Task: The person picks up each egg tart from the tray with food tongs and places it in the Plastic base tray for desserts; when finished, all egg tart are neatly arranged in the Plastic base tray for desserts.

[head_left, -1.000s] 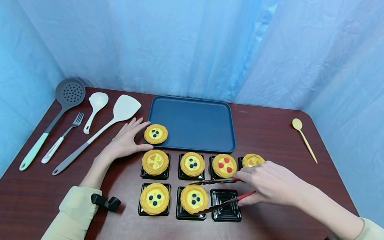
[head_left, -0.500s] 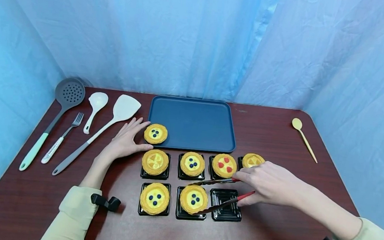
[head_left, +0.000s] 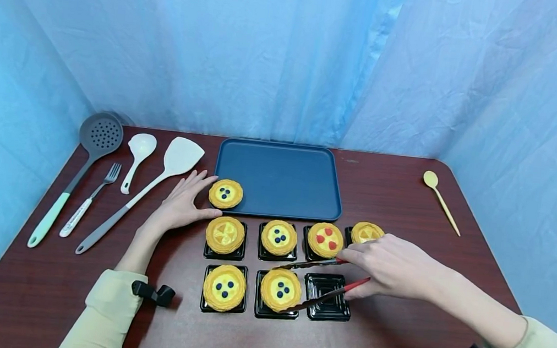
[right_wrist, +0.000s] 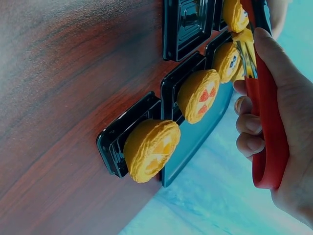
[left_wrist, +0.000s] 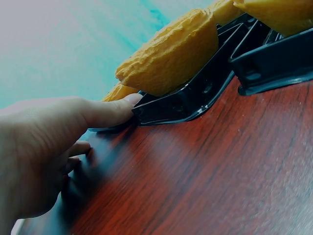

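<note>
My right hand grips red-handled tongs. Their dark arms lie spread on either side of a blueberry-topped tart, which sits in the front middle black plastic box; whether the tips touch it I cannot tell. To its right stands a black box without a tart, partly under the lower tong arm. My left hand is spread at the near left corner of the blue tray, beside a blueberry tart on that corner. In the left wrist view, the thumb reaches a black box's corner.
Boxed tarts stand behind and left of the tongs: a strawberry one, blueberry ones, and fruit-wedge ones. On the left lie a skimmer, fork, ladle and spatula. A yellow spoon lies far right.
</note>
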Demonstrator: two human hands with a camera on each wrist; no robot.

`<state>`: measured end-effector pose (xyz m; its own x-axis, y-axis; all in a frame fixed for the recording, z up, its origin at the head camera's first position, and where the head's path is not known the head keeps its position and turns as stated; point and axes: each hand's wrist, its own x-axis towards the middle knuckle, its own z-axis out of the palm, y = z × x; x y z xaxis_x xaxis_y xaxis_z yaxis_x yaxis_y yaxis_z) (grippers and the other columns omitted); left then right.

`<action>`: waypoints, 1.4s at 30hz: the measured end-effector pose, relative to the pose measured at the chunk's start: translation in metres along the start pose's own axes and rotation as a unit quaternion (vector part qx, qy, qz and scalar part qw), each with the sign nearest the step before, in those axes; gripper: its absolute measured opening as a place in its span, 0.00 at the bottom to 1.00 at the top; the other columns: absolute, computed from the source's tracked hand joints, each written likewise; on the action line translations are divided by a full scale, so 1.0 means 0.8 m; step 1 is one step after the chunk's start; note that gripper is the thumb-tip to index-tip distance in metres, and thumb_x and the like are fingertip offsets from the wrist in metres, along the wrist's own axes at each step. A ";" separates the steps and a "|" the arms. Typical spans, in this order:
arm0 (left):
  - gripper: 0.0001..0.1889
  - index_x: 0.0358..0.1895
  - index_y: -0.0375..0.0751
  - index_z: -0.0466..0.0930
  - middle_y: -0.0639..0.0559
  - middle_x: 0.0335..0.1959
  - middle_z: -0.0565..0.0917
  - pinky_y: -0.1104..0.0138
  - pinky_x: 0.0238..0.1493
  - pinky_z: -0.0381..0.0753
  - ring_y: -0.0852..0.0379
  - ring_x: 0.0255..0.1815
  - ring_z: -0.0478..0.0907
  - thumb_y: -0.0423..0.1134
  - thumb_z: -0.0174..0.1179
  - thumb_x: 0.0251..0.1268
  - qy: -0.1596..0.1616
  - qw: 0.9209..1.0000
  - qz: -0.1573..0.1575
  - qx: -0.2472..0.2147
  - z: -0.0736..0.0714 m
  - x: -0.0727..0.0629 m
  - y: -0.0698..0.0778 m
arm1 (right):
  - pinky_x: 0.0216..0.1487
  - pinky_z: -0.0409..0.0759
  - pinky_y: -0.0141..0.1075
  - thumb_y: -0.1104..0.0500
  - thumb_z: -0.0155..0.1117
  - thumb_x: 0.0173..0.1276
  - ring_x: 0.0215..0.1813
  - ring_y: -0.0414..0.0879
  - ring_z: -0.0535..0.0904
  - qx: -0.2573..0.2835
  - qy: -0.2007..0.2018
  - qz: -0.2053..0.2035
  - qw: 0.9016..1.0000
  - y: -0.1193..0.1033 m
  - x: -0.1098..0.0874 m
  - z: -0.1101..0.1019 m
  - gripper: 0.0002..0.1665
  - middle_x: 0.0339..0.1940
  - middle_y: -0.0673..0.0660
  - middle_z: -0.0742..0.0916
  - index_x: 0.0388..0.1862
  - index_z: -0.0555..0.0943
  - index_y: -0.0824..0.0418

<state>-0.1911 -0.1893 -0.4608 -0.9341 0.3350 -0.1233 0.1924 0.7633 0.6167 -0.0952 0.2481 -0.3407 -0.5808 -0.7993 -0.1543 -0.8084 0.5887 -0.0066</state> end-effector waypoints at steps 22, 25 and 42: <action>0.50 0.83 0.49 0.55 0.37 0.86 0.47 0.40 0.86 0.33 0.36 0.88 0.35 0.57 0.71 0.62 0.000 1.000 -0.003 -0.002 0.001 -0.001 0.001 | 0.22 0.66 0.22 0.27 0.71 0.58 0.30 0.29 0.77 0.010 -0.001 0.002 1.000 -0.001 0.001 0.004 0.36 0.36 0.44 0.91 0.52 0.85 0.52; 0.50 0.83 0.48 0.55 0.37 0.86 0.47 0.40 0.86 0.33 0.36 0.88 0.36 0.57 0.71 0.62 0.002 1.000 -0.002 -0.001 0.001 -0.001 0.001 | 0.23 0.66 0.22 0.27 0.72 0.58 0.30 0.29 0.77 0.010 0.004 0.000 1.000 0.000 0.001 0.005 0.35 0.35 0.43 0.90 0.51 0.85 0.52; 0.49 0.83 0.48 0.56 0.36 0.86 0.48 0.40 0.86 0.34 0.36 0.88 0.36 0.58 0.71 0.62 0.005 1.000 0.000 -0.003 0.000 -0.001 0.003 | 0.23 0.69 0.24 0.24 0.72 0.55 0.29 0.29 0.77 0.013 0.024 0.003 1.000 0.006 -0.004 -0.005 0.40 0.34 0.42 0.90 0.53 0.86 0.52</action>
<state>-0.1900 -0.1876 -0.4597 -0.9372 0.3289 -0.1164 0.1896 0.7602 0.6215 -0.0977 0.2528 -0.3367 -0.5895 -0.8006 -0.1073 -0.8028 0.5953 -0.0319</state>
